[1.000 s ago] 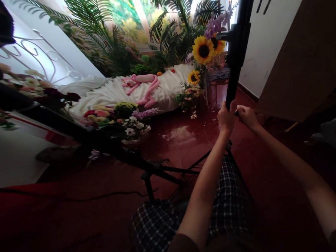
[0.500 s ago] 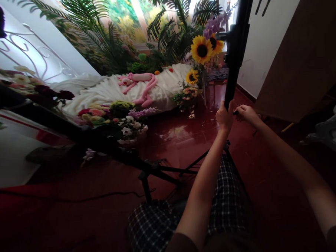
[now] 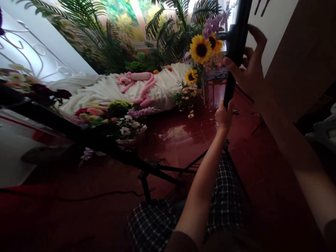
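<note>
A black light stand (image 3: 231, 87) with tripod legs rises at a slant in front of me, right of centre. Low on its upright, my left hand (image 3: 223, 116) is wrapped around the pole. Beside its right, a small dark knob (image 3: 235, 112) sticks out. Higher up, my right hand (image 3: 250, 68) is at the pole near a black collar (image 3: 235, 35). Its fingers are spread and curved, with the thumb across the near side of the pole; whether it presses on it I cannot tell.
A second black stand (image 3: 102, 143) slants across the left, its cable (image 3: 76, 199) on the red tiled floor (image 3: 182, 138). Behind lie a white draped cloth (image 3: 166, 81) with a pink plush toy (image 3: 139, 82), sunflowers (image 3: 201, 49) and palm fronds (image 3: 97, 36). A covered seat (image 3: 333, 128) stands right.
My right hand has left the small knob and moved up along the pole, its fingers opening out. My left hand has kept its grip at about the same place.
</note>
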Demonstrator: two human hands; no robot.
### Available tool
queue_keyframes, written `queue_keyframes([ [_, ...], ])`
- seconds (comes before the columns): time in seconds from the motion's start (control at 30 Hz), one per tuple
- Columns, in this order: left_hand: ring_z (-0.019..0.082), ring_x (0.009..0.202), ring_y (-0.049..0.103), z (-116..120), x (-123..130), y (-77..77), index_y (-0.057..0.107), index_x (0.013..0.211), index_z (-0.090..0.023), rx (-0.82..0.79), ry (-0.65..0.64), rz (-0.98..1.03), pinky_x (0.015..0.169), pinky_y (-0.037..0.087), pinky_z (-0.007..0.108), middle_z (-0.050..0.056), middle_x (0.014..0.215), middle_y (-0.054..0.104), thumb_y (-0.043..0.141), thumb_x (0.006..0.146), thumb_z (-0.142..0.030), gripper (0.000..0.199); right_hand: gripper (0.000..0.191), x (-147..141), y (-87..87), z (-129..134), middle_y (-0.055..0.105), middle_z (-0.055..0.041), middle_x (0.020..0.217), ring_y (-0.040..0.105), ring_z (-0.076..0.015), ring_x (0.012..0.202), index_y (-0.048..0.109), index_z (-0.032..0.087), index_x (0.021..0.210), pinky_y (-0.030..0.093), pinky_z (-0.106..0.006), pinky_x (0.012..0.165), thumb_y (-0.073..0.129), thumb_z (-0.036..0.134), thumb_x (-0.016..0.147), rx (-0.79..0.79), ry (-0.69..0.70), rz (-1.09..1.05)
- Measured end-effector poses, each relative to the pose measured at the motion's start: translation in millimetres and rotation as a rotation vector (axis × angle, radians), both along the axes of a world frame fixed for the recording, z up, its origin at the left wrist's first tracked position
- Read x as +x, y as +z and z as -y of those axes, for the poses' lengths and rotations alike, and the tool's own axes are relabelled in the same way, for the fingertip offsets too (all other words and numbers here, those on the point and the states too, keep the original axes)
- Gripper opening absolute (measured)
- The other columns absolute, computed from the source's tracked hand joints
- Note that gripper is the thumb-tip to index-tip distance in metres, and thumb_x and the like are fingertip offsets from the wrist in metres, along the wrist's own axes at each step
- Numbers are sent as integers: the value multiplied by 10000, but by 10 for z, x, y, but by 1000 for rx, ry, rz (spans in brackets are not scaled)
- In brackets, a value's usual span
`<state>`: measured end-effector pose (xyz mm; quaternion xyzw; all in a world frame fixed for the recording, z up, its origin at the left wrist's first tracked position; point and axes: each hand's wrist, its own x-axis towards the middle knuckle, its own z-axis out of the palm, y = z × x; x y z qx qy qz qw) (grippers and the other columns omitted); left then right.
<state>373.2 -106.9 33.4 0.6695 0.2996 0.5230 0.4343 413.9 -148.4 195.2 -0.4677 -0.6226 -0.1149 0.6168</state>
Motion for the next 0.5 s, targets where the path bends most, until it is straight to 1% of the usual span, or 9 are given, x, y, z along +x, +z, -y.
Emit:
queue_keyframes([
  [0.03,215,759,681,9,-5,13,663,1162,-174,-8,28,-32,685,481,296,80,723,688,529,916,-594,505,585,-32,83,-58,417,-108,1423,626,-117,1051,225,253,1282,516,-269,903,626,353,869,38,-64,56],
  [0.07,214,751,676,16,-16,31,665,1152,-178,-17,51,-68,686,483,298,75,717,683,546,911,-583,485,531,-52,145,-116,442,-107,1384,625,-108,1013,228,236,1253,509,-262,902,602,321,884,60,-122,84],
  [0.13,203,716,659,18,-58,73,668,1111,-178,-20,21,-97,689,484,303,60,695,662,567,914,-546,429,443,-59,220,-220,560,-50,1137,617,-101,859,231,223,1180,505,-250,834,573,282,904,35,-225,69],
  [0.2,178,702,643,3,-123,105,670,1029,-191,9,-53,-69,712,489,300,52,724,655,542,939,-511,356,406,-37,257,-289,558,39,888,571,-101,719,230,242,1113,483,-229,715,577,245,902,-36,-308,26],
  [0.23,164,725,644,-8,-159,111,667,979,-201,33,-91,-39,736,494,294,57,775,664,530,948,-498,329,401,-22,269,-308,533,64,829,548,-98,680,229,252,1090,465,-220,678,578,220,896,-61,-332,13],
  [0.3,144,803,653,-28,-228,93,652,937,-213,72,-167,20,782,502,281,66,906,682,549,941,-483,289,399,8,286,-321,513,75,818,537,-89,685,228,266,1061,453,-209,680,577,190,882,-72,-331,16],
  [0.37,136,834,661,-30,-276,34,637,974,-220,61,-264,46,783,511,273,58,962,692,626,894,-483,275,397,31,282,-315,527,64,857,549,-87,733,227,264,1064,456,-212,728,572,192,879,-62,-308,35],
  [0.43,130,774,662,-13,-293,-48,624,999,-216,4,-352,45,729,513,264,37,900,696,673,856,-492,314,394,33,223,-295,546,53,888,553,-92,755,228,254,1080,460,-223,760,564,199,882,-77,-306,45],
  [0.5,121,704,648,13,-284,-125,622,966,-208,-50,-361,46,676,505,252,19,817,680,670,856,-495,311,414,3,79,-257,571,22,939,567,-108,785,224,243,1088,469,-240,784,575,197,872,-106,-320,20],
])
